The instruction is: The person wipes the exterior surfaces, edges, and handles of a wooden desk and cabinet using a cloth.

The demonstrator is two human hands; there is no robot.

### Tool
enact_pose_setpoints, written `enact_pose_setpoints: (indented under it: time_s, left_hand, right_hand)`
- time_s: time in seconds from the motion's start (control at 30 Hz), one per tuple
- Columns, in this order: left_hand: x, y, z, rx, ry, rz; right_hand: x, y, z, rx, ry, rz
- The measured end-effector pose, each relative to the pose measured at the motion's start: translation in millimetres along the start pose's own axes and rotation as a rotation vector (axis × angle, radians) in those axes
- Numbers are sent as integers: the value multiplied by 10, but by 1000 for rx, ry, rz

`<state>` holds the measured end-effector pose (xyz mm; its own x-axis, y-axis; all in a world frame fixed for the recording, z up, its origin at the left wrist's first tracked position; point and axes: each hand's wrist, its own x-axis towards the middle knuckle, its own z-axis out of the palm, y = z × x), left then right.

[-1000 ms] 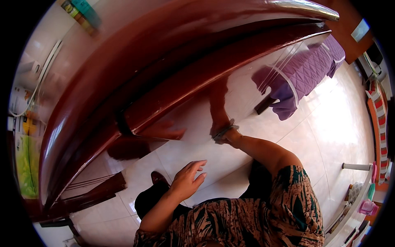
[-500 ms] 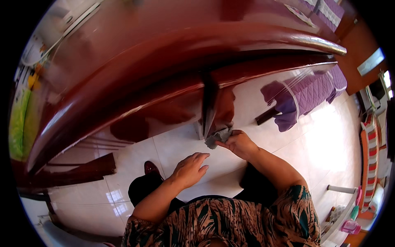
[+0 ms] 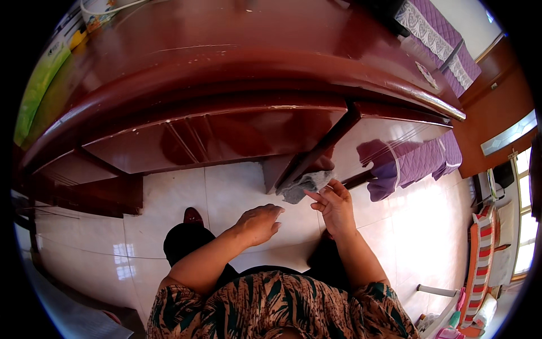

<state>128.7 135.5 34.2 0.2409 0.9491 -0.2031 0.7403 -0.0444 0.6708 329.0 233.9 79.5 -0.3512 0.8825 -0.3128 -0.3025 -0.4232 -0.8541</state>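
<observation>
A crumpled grey cloth point(image 3: 306, 187) is pinched by my right hand point(image 3: 334, 207) at its right end. It touches the lower edge of a glossy dark-red wooden cabinet point(image 3: 243, 133), beside a vertical corner of its front. Some of my right fingers curl loosely off the cloth. To the left, my left hand point(image 3: 258, 224) hovers over the floor, holding nothing, its fingers loosely bent and the thumb apart. It is near the cloth but not touching it or the cabinet.
Purple quilted fabric point(image 3: 415, 165) hangs to the right of the cabinet. A green package point(image 3: 42, 85) stands on the cabinet top at far left. A striped cushion point(image 3: 480, 254) lies far right. Pale tiled floor point(image 3: 175, 189) spreads below, with my shoe point(image 3: 192, 216) on it.
The view has shifted, bringing more of the cabinet top and front into sight. My right hand has turned more upright while keeping the cloth at the cabinet's lower edge. My left hand remains empty.
</observation>
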Motion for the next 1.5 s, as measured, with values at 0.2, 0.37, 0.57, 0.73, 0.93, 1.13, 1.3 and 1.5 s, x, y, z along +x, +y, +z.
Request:
enact_pose_setpoints:
  time_s: [0.2,0.37,0.57,0.73,0.93,1.13,1.3,1.5]
  left_hand:
    - [-23,7,-24,7,-8,-2]
    - [-69,-13,-41,0,-8,6]
    - [-92,-10,-51,15,16,20]
    - [-65,1,-71,5,-54,2]
    - [-70,25,-87,5,-85,-23]
    - [-108,48,-93,19,-83,1]
    - [-157,48,-89,15,-67,14]
    - [-149,-8,-92,27,-49,24]
  right_hand:
    - [118,218,128,-220,121,-329]
    - [183,156,297,-510,233,-780]
    - [203,-271,454,-954,343,-1327]
    - [199,-677,740,-951,344,-1561]
    - [177,-748,963,-934,362,-1617]
    - [316,-212,690,-1087,409,-1517]
    - [424,410,506,-1101,458,-1285]
    - [505,913,442,-922,578,-859]
